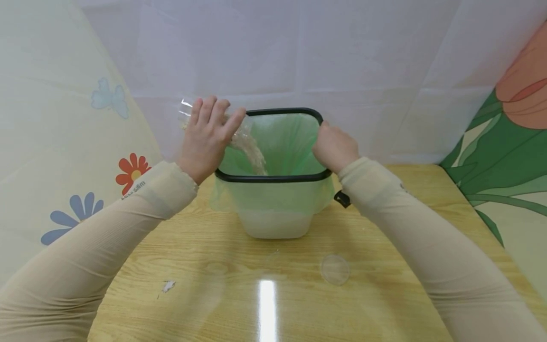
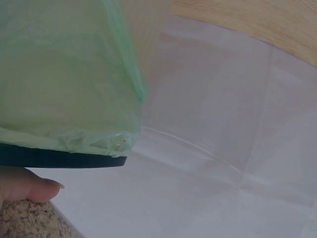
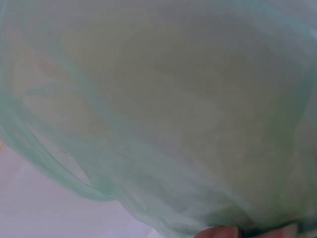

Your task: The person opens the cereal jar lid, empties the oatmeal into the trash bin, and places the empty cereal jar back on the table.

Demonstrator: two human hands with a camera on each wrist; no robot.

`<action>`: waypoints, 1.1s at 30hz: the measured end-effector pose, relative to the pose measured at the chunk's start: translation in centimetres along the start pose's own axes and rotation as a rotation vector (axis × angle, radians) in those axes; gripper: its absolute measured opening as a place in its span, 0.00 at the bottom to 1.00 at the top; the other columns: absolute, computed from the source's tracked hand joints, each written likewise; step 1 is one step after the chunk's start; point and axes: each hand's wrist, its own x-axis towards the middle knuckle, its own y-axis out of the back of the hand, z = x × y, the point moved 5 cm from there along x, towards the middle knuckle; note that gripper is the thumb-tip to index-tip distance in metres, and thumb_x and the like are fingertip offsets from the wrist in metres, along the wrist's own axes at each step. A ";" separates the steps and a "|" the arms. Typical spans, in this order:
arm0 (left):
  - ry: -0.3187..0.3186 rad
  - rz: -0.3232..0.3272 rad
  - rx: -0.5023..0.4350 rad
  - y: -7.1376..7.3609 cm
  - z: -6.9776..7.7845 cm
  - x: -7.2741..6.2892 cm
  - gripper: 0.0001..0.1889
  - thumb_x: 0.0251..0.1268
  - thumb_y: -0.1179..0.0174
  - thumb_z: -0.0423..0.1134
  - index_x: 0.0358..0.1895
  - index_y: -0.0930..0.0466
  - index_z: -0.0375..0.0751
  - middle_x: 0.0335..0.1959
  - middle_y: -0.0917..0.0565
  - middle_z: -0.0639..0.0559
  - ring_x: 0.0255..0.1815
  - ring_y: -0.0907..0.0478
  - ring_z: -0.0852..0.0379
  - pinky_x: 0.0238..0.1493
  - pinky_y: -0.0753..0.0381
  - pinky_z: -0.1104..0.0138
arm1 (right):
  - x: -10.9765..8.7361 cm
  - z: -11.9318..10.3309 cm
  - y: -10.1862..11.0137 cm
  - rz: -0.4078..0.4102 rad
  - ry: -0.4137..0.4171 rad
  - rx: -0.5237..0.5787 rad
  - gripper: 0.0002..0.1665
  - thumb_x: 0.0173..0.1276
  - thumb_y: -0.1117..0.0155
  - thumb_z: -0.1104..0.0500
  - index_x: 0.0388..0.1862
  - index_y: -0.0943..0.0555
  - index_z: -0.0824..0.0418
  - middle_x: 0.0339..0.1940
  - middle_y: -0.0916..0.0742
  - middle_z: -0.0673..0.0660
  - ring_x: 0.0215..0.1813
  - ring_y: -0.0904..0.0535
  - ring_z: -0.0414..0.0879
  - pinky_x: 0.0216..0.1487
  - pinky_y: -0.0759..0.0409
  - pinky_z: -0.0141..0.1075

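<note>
In the head view my left hand (image 1: 205, 142) grips a clear plastic container (image 1: 185, 110), tipped over the left rim of a trash bin (image 1: 275, 225). Light brown flakes (image 1: 253, 151) stream from it into the bin. A green plastic bag (image 1: 295, 137) lines the bin and folds out over its sides, under a black rim frame (image 1: 273, 179). My right hand (image 1: 335, 146) grips the right side of that frame. In the left wrist view flakes (image 2: 34, 218) show beside my thumb, below the rim. The bag fills the right wrist view, with fingertips (image 3: 223, 232) at its bottom edge.
A clear round lid (image 1: 335, 270) lies on the wooden table (image 1: 205, 308) in front of the bin. A small white scrap (image 1: 168, 286) is at left. A black clip-like piece (image 1: 342, 198) sits near my right wrist. A white sheet (image 1: 363, 57) hangs behind.
</note>
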 end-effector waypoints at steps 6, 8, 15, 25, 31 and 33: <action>0.006 -0.007 -0.017 0.1 0.0 0.1 0.26 0.59 0.61 0.13 0.58 0.33 0.38 0.51 0.32 0.34 0.56 0.36 0.33 0.62 0.37 0.41 | 0.0 0.0 0.0 -0.011 -0.003 0.007 0.35 0.70 0.63 0.66 0.74 0.52 0.76 0.43 0.20 0.72 0.31 0.25 0.56 0.25 0.24 0.43; 0.006 -0.007 -0.018 0.1 0.0 0.1 0.27 0.59 0.61 0.12 0.58 0.33 0.38 0.51 0.32 0.34 0.56 0.36 0.33 0.62 0.37 0.41 | 0.0 0.0 0.0 -0.013 -0.002 0.008 0.35 0.70 0.63 0.66 0.74 0.51 0.76 0.46 0.20 0.73 0.32 0.25 0.56 0.27 0.23 0.45; 0.002 0.001 -0.006 0.1 0.0 0.1 0.26 0.59 0.58 0.13 0.58 0.32 0.37 0.51 0.31 0.34 0.56 0.35 0.33 0.61 0.36 0.42 | 0.0 0.0 0.0 -0.002 0.003 0.008 0.35 0.69 0.62 0.66 0.74 0.50 0.76 0.40 0.20 0.70 0.28 0.27 0.54 0.23 0.26 0.41; 0.008 0.018 -0.010 0.0 -0.1 0.1 0.26 0.58 0.60 0.12 0.57 0.32 0.38 0.50 0.31 0.34 0.55 0.35 0.33 0.61 0.36 0.42 | -0.1 -0.1 0.0 0.003 0.005 0.006 0.35 0.69 0.62 0.67 0.74 0.51 0.76 0.29 0.21 0.64 0.22 0.32 0.49 0.19 0.32 0.37; 0.017 -0.004 -0.013 0.1 -0.1 0.0 0.26 0.58 0.60 0.12 0.57 0.32 0.37 0.51 0.31 0.34 0.56 0.36 0.33 0.61 0.36 0.41 | 0.0 0.0 0.0 0.005 0.012 -0.001 0.35 0.69 0.63 0.67 0.74 0.51 0.76 0.27 0.22 0.63 0.21 0.33 0.48 0.19 0.32 0.37; 0.023 -0.013 -0.015 0.1 0.0 0.0 0.27 0.58 0.60 0.12 0.58 0.32 0.37 0.51 0.31 0.34 0.57 0.36 0.33 0.61 0.36 0.41 | 0.0 0.0 0.0 0.009 0.013 -0.004 0.35 0.69 0.63 0.67 0.74 0.50 0.77 0.27 0.22 0.63 0.21 0.33 0.49 0.19 0.32 0.37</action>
